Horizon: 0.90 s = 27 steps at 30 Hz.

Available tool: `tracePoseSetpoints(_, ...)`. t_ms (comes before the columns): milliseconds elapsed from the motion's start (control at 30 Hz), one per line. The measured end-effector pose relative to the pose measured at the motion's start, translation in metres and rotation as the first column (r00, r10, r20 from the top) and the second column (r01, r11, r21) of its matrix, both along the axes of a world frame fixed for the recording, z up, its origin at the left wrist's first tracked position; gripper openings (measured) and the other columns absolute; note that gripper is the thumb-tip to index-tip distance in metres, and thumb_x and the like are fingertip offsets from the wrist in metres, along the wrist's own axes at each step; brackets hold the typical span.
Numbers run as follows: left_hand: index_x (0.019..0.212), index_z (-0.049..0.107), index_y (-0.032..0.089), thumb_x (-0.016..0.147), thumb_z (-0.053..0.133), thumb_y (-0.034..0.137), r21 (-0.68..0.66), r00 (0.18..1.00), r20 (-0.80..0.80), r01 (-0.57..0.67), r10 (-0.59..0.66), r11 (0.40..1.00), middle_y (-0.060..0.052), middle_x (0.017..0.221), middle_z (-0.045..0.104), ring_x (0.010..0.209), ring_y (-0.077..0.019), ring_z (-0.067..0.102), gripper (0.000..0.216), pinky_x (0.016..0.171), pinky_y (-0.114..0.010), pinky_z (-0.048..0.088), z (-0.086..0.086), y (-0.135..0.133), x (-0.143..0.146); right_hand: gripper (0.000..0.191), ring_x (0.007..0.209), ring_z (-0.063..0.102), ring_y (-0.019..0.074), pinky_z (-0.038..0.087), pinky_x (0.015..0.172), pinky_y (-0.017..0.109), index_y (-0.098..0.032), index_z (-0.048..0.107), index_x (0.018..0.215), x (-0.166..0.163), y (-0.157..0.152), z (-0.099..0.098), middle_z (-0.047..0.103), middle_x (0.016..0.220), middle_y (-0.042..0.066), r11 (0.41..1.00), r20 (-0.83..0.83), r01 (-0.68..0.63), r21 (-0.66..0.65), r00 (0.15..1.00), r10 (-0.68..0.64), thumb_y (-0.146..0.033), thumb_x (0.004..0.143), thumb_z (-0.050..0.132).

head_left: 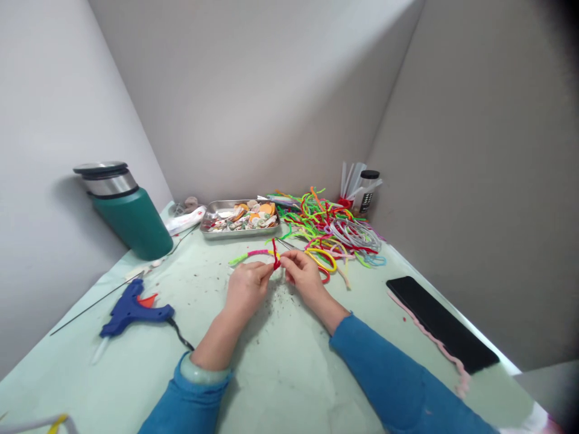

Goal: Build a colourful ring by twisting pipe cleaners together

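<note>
My left hand [246, 288] and my right hand [302, 274] meet over the middle of the pale green table [280, 367]. Both pinch a red pipe cleaner [275, 255] that stands up between the fingertips. It is wound round a pink and green pipe cleaner [249, 255] that arcs off to the left just above the table. Both hands are closed in a pinch. Blue sleeves cover my forearms, and a pale green bangle [199, 372] sits on my left wrist.
A heap of coloured pipe cleaners [335, 232] lies behind my right hand. A metal tray [239, 219] of small pieces stands at the back. A blue glue gun [132, 311] and green flask [129, 211] are on the left, a black phone [441, 322] on the right.
</note>
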<state>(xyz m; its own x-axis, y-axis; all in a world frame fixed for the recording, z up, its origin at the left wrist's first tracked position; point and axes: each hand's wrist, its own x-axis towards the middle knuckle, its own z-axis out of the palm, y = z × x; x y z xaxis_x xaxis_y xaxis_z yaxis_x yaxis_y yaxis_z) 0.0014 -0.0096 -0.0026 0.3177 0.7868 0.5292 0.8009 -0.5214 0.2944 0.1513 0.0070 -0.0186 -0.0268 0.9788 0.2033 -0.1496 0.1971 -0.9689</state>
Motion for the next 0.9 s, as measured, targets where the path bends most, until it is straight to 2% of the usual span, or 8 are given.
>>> tracePoseSetpoints(133, 0.079, 0.069, 0.022, 0.085, 0.046, 0.019, -0.01, 0.991, -0.131, 0.009, -0.01, 1.0, -0.003, 0.067, 0.065, 0.061, -0.0139, 0.057, 0.024, 0.057, -0.025, 0.034, 0.002, -0.002, 0.001, 0.023, 0.043, 0.043, 0.0086, 0.03, 0.041, 0.022, -0.022, 0.061, 0.089, -0.001, 0.001, 0.001, 0.054, 0.058, -0.004, 1.0, -0.031, 0.013, 0.013, 0.999, -0.012, -0.036, 0.071, 0.065)
tracePoseSetpoints(333, 0.083, 0.069, 0.023, 0.084, 0.046, 0.019, -0.031, 0.982, -0.184, 0.03, -0.035, 0.999, -0.004, 0.068, 0.067, 0.063, -0.0153, 0.059, 0.024, 0.06, -0.026, 0.035, 0.0, -0.002, 0.001, 0.016, 0.043, 0.041, 0.0094, 0.03, 0.043, 0.022, -0.02, 0.059, 0.076, 0.0, 0.002, -0.002, 0.048, 0.048, -0.005, 1.0, 0.019, 0.004, 0.012, 1.0, -0.004, -0.036, 0.073, 0.062)
tracePoseSetpoints(433, 0.087, 0.07, 0.024, 0.085, 0.046, 0.021, -0.068, 0.994, -0.107, -0.013, 0.006, 0.998, -0.004, 0.073, 0.069, 0.067, -0.0159, 0.061, 0.025, 0.06, -0.025, 0.038, -0.003, -0.001, 0.001, 0.018, 0.042, 0.039, 0.0091, 0.029, 0.042, 0.022, -0.021, 0.055, 0.074, 0.001, 0.003, -0.004, 0.047, 0.046, -0.006, 0.999, 0.036, 0.036, 0.015, 0.999, -0.037, -0.038, 0.077, 0.059)
tracePoseSetpoints(600, 0.095, 0.07, 0.024, 0.082, 0.05, 0.025, -0.201, 0.984, 0.098, -0.124, 0.146, 0.972, -0.006, 0.087, 0.072, 0.075, -0.0177, 0.064, 0.024, 0.065, -0.026, 0.043, -0.004, 0.001, 0.001, 0.02, 0.043, 0.038, 0.009, 0.029, 0.043, 0.022, -0.021, 0.047, 0.072, 0.0, 0.001, -0.004, 0.046, 0.048, -0.006, 0.998, 0.04, 0.037, 0.053, 0.998, -0.039, -0.038, 0.08, 0.055)
tracePoseSetpoints(733, 0.089, 0.07, 0.022, 0.082, 0.048, 0.029, -0.275, 0.964, 0.155, -0.166, 0.214, 0.947, -0.005, 0.079, 0.071, 0.069, -0.017, 0.062, 0.025, 0.062, -0.025, 0.041, 0.0, 0.002, 0.0, 0.02, 0.046, 0.039, 0.0093, 0.031, 0.045, 0.021, -0.021, 0.047, 0.075, -0.002, -0.004, -0.002, 0.045, 0.051, -0.006, 0.994, 0.082, -0.011, 0.112, 0.997, 0.001, -0.038, 0.083, 0.051)
tracePoseSetpoints(900, 0.079, 0.067, 0.019, 0.082, 0.045, 0.032, -0.35, 0.942, 0.232, -0.154, 0.244, 0.924, -0.001, 0.068, 0.066, 0.06, -0.0126, 0.055, 0.025, 0.056, -0.022, 0.036, 0.006, 0.002, -0.002, 0.013, 0.054, 0.044, 0.0106, 0.036, 0.053, 0.023, -0.02, 0.049, 0.079, -0.001, -0.012, 0.001, 0.047, 0.061, -0.003, 0.965, 0.261, -0.062, 0.255, 0.965, -0.007, -0.031, 0.086, 0.047)
